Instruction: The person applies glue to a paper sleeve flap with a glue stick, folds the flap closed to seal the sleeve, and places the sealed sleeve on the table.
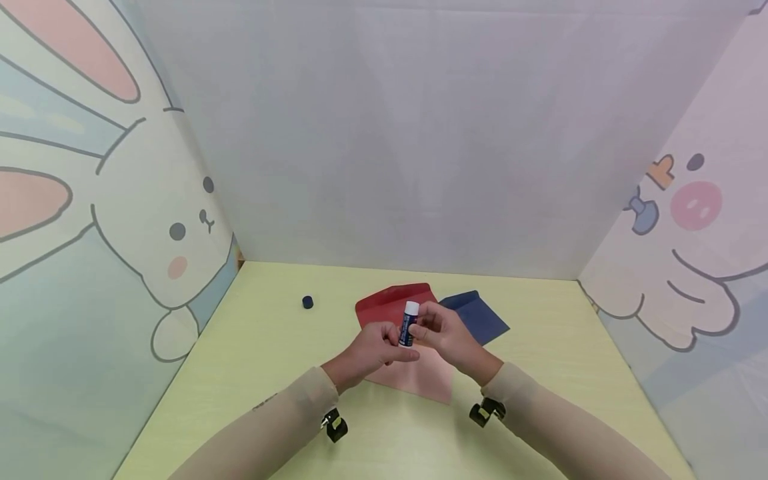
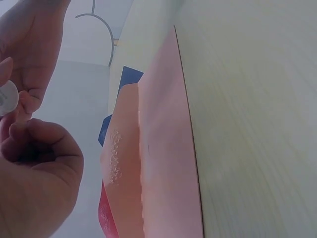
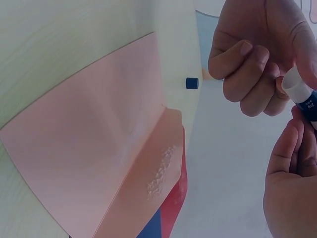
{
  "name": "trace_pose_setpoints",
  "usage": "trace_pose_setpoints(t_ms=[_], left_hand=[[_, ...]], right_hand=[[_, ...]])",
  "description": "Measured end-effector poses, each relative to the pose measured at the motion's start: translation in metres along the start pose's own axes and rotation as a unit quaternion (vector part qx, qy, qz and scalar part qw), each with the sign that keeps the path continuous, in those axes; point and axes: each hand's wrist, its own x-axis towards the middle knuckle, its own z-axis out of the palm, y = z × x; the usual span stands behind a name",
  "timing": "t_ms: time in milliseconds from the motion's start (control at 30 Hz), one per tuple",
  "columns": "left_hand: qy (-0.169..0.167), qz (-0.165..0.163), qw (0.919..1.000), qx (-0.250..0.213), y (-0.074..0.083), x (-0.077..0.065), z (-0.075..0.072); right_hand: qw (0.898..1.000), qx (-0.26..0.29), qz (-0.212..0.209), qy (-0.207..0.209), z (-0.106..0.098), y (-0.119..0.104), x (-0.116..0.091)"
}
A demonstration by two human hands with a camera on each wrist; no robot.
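Note:
A glue stick [image 1: 408, 327] with a dark blue label and white ends stands nearly upright between both hands, above the envelopes. My right hand [image 1: 447, 333] pinches its body from the right, thumb in front. At the lower end, my left hand [image 1: 375, 347] holds it between thumb and finger, with the other fingers curled. Below lies a pink envelope [image 1: 420, 381], flap opened away from me. Clumpy white glue [image 3: 162, 173] streaks that flap in both wrist views. The dark blue cap [image 1: 308, 302] sits apart, toward the back left of the table.
Behind the pink envelope lies a red envelope [image 1: 384, 308] with its flap up, partly covered. A dark blue envelope [image 1: 483, 321] is at its right. The pale yellow table [image 1: 270, 373] ends at a white back wall [image 1: 414, 147], with cartoon-printed sheets on both sides.

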Motion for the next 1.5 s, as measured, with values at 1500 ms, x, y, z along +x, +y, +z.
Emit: trace_pose_setpoints(t_ms=[1500], left_hand=[[0.024,0.009,0.9996,-0.008,0.006,-0.005,0.010]], right_hand=[[1.000,0.006,-0.014,-0.014,-0.005,-0.002,-0.004]])
